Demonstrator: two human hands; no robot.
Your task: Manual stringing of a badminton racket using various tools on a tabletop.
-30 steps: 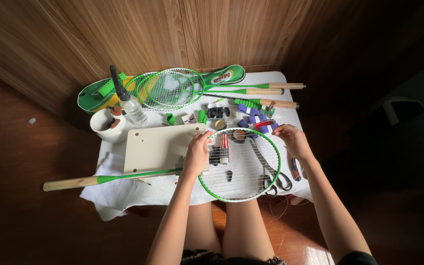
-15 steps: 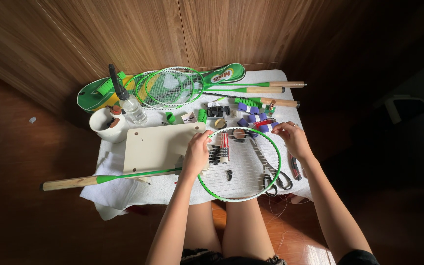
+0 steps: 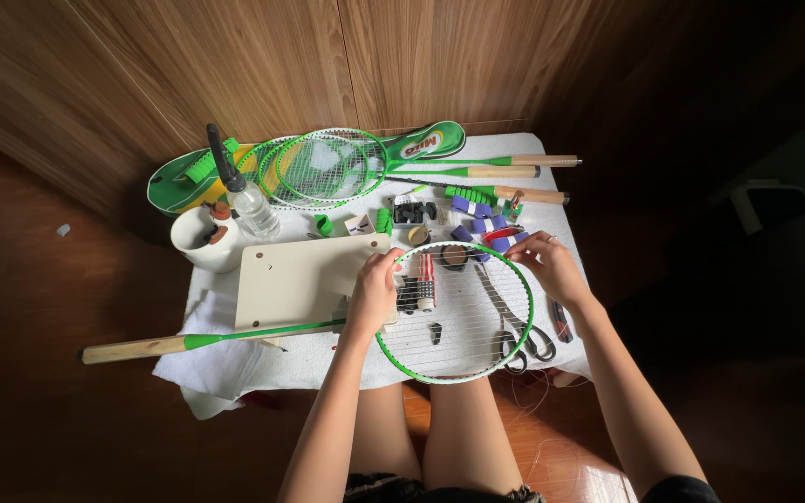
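A green badminton racket (image 3: 454, 374) lies across the small cloth-covered table (image 3: 235, 373), its wooden handle (image 3: 132, 348) pointing left. My left hand (image 3: 375, 291) grips the left side of the racket's head near the throat. My right hand (image 3: 545, 265) pinches at the upper right rim of the head, fingers closed on the frame or a thin string there. The head is partly strung with horizontal strings. Scissors (image 3: 519, 328) and a small black clip (image 3: 434, 332) lie under the strings.
A cream board (image 3: 295, 276) sits left of the racket head. Behind it are a spray bottle (image 3: 242, 197), a white cup (image 3: 201, 242), two more green rackets (image 3: 328, 168) on a green cover, purple grip rolls (image 3: 477, 216) and small parts. Pliers (image 3: 562, 321) lie at the right edge.
My right hand has shifted slightly left and down along the rim of the racket head. My left hand and the racket have stayed in place.
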